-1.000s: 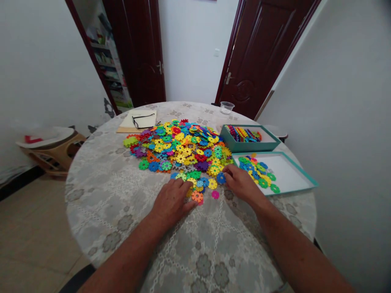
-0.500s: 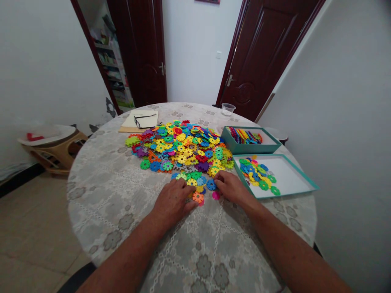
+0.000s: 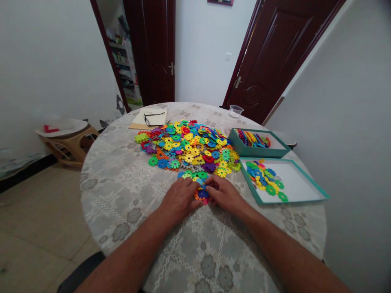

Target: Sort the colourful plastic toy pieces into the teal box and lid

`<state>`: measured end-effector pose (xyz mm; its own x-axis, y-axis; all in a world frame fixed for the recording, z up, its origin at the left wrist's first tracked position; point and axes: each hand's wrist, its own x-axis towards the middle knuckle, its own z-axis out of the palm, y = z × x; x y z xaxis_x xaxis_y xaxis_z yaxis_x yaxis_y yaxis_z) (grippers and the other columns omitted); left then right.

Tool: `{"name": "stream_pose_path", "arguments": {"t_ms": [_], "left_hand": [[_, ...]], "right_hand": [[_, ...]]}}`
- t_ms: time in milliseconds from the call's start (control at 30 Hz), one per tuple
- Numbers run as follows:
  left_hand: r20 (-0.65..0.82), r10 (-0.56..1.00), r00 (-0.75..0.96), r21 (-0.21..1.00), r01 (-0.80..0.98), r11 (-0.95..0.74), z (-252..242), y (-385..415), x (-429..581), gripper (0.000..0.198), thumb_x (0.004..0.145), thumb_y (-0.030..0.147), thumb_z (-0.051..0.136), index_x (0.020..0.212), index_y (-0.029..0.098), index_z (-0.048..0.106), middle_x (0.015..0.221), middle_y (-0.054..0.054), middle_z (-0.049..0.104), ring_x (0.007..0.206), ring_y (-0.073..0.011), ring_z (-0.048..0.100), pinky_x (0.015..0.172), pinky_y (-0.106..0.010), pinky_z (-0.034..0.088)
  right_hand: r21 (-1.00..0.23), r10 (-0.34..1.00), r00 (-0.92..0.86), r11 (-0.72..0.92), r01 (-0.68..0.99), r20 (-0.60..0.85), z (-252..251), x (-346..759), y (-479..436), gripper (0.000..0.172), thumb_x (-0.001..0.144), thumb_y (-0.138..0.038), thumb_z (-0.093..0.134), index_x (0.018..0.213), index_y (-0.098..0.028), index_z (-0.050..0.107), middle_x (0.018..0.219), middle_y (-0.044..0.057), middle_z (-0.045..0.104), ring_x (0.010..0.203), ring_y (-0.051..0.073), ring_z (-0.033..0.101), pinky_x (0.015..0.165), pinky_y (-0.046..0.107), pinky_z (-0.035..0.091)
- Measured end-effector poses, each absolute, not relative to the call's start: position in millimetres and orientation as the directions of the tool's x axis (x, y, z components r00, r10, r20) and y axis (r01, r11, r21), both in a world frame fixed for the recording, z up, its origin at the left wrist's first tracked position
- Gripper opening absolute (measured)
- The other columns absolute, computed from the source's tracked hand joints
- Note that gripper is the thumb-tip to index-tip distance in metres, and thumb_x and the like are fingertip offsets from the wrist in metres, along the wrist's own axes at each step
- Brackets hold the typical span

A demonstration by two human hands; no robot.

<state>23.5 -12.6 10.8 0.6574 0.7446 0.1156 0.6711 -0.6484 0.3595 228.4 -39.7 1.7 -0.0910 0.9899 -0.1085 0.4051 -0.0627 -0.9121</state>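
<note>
Notched plastic flower discs lie in a small cluster between my hands, with green discs (image 3: 200, 174) at its far side and an orange disc (image 3: 198, 195) near the front. My left hand (image 3: 181, 198) rests on the cloth at the cluster's left edge, thumb and forefinger apart around the front discs. From the right, my right hand (image 3: 223, 193) pinches a blue disc (image 3: 203, 193) and has it over the orange one. Its fingertips partly hide the cluster. Just beyond is a big mixed heap of discs (image 3: 189, 149).
To the right stand a teal box (image 3: 259, 151) with rows of stacked discs and a shallow teal lid (image 3: 297, 179) with loose ones. Glasses (image 3: 147, 119) on a notepad (image 3: 137, 121) lie at the back left, a clear plastic cup (image 3: 236, 110) at the back right.
My right hand has moved left with the blue disc, closer to my left hand. The pink disc beside it no longer shows. The whole view has shifted slightly.
</note>
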Motion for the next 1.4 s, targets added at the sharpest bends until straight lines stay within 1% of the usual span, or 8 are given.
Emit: {"name": "stream_pose_path", "arguments": {"t_ms": [167, 367, 533, 633, 933, 1067, 1200, 1400], "left_hand": [[0.118, 0.733, 0.67, 0.405, 0.642, -0.651, 5.8, -11.7, 23.9, 0.034, 0.089, 0.035, 0.075, 0.119, 0.022, 0.064, 0.117, -0.008, 0.068, 0.109, -0.0261, 0.06, 0.094, -0.038, 0.047], [0.12, 0.752, 0.648, 0.474, 0.628, -0.617, 4.3, -12.4, 25.8, 0.044, 0.089, 0.03, 0.073, 0.13, 0.023, 0.059, 0.124, -0.008, 0.069, 0.115, -0.0278, 0.062, 0.099, -0.039, 0.048], [0.114, 0.75, 0.652, 0.524, 0.602, -0.603, 4.7, -13.3, 26.9, 0.04, 0.09, 0.028, 0.071, 0.128, 0.023, 0.06, 0.123, -0.008, 0.07, 0.115, -0.0275, 0.063, 0.099, -0.039, 0.048], [0.163, 0.735, 0.658, 0.559, 0.552, -0.618, 3.4, -15.2, 27.4, 0.041, 0.089, 0.023, 0.069, 0.129, 0.022, 0.059, 0.125, -0.009, 0.068, 0.117, -0.0266, 0.061, 0.102, -0.04, 0.048], [0.255, 0.714, 0.652, 0.606, 0.467, -0.644, -5.0, -17.9, 28.7, 0.049, 0.088, 0.019, 0.066, 0.135, 0.022, 0.053, 0.134, -0.01, 0.064, 0.126, -0.0259, 0.058, 0.11, -0.043, 0.046], [0.215, 0.735, 0.643, 0.626, 0.487, -0.609, -2.7, -16.8, 30.5, 0.037, 0.09, 0.021, 0.064, 0.127, 0.022, 0.055, 0.126, -0.009, 0.066, 0.119, -0.0249, 0.061, 0.105, -0.041, 0.049], [0.18, 0.748, 0.639, 0.612, 0.522, -0.594, -0.8, -15.8, 31.0, 0.029, 0.091, 0.02, 0.063, 0.119, 0.021, 0.057, 0.118, -0.008, 0.066, 0.112, -0.0242, 0.062, 0.099, -0.039, 0.051], [0.213, 0.733, 0.646, 0.546, 0.543, -0.637, 0.7, -17.5, 22.3, 0.053, 0.089, 0.022, 0.068, 0.138, 0.024, 0.048, 0.137, -0.01, 0.059, 0.13, -0.0267, 0.053, 0.112, -0.044, 0.044]], "right_hand": [[-0.837, 0.99, -0.142, 0.085, 0.54, 0.009, 7.6, 224.2, -45.7, 0.017, 0.09, -0.027, 0.064, 0.106, -0.022, 0.068, 0.083, -0.002, 0.069, 0.071, 0.014, 0.061, 0.063, 0.024, 0.044], [-0.738, 0.99, -0.139, 0.111, 0.666, 0.024, 16.8, 219.3, -50.7, 0.027, 0.089, -0.026, 0.068, 0.115, -0.023, 0.07, 0.079, -0.002, 0.068, 0.07, 0.015, 0.059, 0.065, 0.026, 0.042], [-0.732, 0.979, -0.196, 0.177, 0.658, 0.06, 17.9, 218.6, -50.0, 0.033, 0.086, -0.02, 0.068, 0.119, -0.023, 0.07, 0.104, 0.002, 0.073, 0.091, 0.019, 0.063, 0.083, 0.03, 0.046], [-0.726, 0.97, -0.227, 0.215, 0.653, 0.083, 14.8, 219.5, -49.0, 0.028, 0.086, -0.016, 0.066, 0.113, -0.022, 0.071, 0.109, 0.004, 0.072, 0.1, 0.021, 0.062, 0.091, 0.032, 0.045], [-0.743, 0.974, -0.212, 0.2, 0.639, 0.08, 13.7, 222.1, -51.1, 0.016, 0.089, -0.02, 0.063, 0.104, -0.021, 0.07, 0.098, 0.002, 0.07, 0.093, 0.019, 0.062, 0.083, 0.03, 0.044], [-0.764, 0.983, -0.178, 0.155, 0.626, 0.053, 14.7, 222.0, -52.2, 0.007, 0.09, -0.025, 0.064, 0.094, -0.022, 0.067, 0.088, -0.001, 0.068, 0.084, 0.018, 0.06, 0.075, 0.028, 0.043], [-0.789, 0.994, -0.111, 0.087, 0.608, 0.025, 11.7, 222.3, -49.6, 0.007, 0.088, -0.028, 0.064, 0.091, -0.021, 0.066, 0.082, -0.002, 0.066, 0.078, 0.017, 0.059, 0.069, 0.026, 0.042], [-0.784, 0.998, -0.033, 0.057, 0.618, 0.047, 25.2, 240.2, -45.1, 0.015, 0.089, -0.036, 0.064, 0.092, -0.022, 0.066, 0.083, 0.0, 0.067, 0.077, 0.018, 0.059, 0.068, 0.027, 0.043]]}}
